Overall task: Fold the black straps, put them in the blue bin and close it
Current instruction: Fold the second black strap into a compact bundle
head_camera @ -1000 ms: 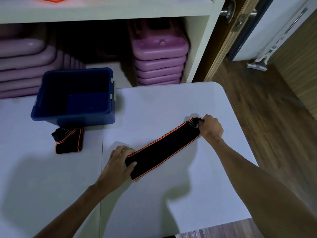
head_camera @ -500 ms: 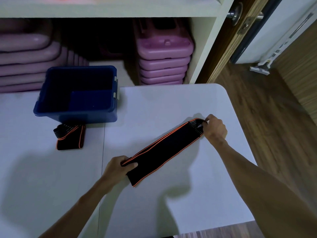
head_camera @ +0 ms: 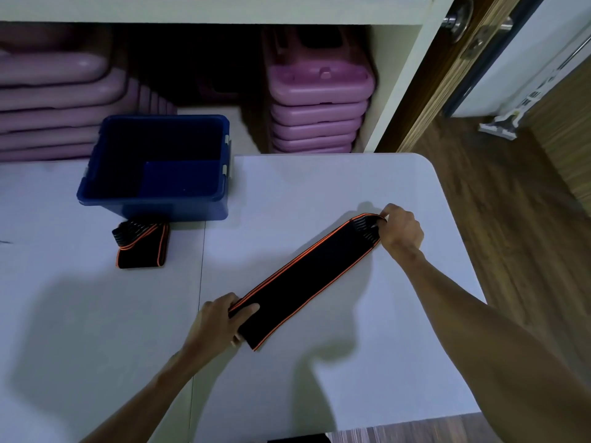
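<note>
Fingers of our left hand (head_camera: 220, 324) are pinching the near end of the black strap (head_camera: 307, 276), thumb on top; our right hand (head_camera: 401, 230) is curling round the far, ribbed end. We are holding it stretched flat across the white table (head_camera: 319, 193), running from 7 o'clock to 1 o'clock. Compared with a second ago, our left hand is gripping further out at the end and the band is lying straighter, so we are judging it laid out, ready for folding over. Counting: two straps, one in hand, one folded strap (head_camera: 142, 246) lying just in front of the blue bin (head_camera: 153, 206) at 10 o'clock; one bin, open, nothing showing inside; no lid in view. Purple stacks (head_camera: 316, 116) are sitting on the shelf at 12 o'clock.
</note>
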Motion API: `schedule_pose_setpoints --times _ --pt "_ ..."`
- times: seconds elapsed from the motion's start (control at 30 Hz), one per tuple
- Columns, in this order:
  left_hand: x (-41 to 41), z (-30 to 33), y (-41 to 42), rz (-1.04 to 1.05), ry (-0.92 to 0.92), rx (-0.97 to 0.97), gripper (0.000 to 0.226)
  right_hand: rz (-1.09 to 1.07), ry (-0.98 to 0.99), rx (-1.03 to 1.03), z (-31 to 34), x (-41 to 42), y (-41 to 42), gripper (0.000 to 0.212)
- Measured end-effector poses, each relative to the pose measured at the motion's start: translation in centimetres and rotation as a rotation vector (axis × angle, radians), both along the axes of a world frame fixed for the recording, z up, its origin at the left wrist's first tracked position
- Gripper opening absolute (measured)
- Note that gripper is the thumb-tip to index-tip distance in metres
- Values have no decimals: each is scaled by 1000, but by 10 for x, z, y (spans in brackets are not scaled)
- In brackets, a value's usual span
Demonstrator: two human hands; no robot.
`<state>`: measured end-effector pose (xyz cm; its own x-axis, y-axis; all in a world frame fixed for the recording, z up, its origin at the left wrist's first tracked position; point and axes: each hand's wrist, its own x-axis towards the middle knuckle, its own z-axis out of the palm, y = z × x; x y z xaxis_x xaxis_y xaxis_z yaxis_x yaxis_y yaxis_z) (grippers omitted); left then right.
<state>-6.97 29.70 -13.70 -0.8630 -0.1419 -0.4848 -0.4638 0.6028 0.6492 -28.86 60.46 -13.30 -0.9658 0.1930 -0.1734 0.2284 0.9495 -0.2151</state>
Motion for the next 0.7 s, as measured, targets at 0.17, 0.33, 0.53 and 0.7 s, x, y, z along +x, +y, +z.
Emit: schedule_pose_setpoints --times 0.17,0.33,0.53,0.7 --pt "5 6 11 -73 267 -445 53 31 1 -39 -1 0 -19 29" --pt "26 -3 21 -297 302 -503 117 92 23 -22 -4 3 -24 38" --pt "28 -5 27 -229 416 -526 96 84 8 4 -1 1 -18 38" --pt "25 -8 16 -289 441 -578 93 87 2 -2 3 -1 -15 38"
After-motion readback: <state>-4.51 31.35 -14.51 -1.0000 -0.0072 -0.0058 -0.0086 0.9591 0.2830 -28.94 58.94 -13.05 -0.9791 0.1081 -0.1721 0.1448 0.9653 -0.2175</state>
